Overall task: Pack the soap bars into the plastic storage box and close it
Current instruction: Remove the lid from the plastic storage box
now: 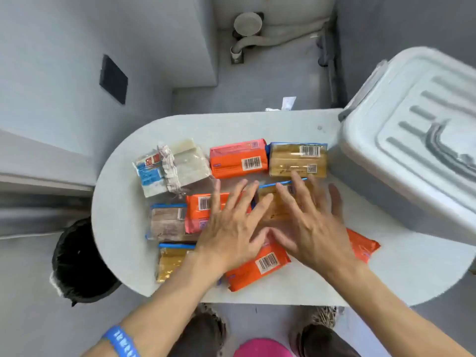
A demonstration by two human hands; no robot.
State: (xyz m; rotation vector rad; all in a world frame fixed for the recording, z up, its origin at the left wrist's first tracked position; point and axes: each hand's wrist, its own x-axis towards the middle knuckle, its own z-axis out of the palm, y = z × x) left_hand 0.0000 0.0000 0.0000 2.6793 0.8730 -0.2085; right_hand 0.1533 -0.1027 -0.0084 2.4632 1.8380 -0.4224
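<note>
Person stands at pale rounded table (123,228), looking down. Left hand (229,228) and right hand (309,228) hover flat, fingers spread wide, gripping nothing, above wrapped soap bars (238,159) laid in loose rows: orange, tan, white packs. Plastic storage box (412,140), lid on, sits at table's right edge. Black bin (77,261) stands lower left.
</note>
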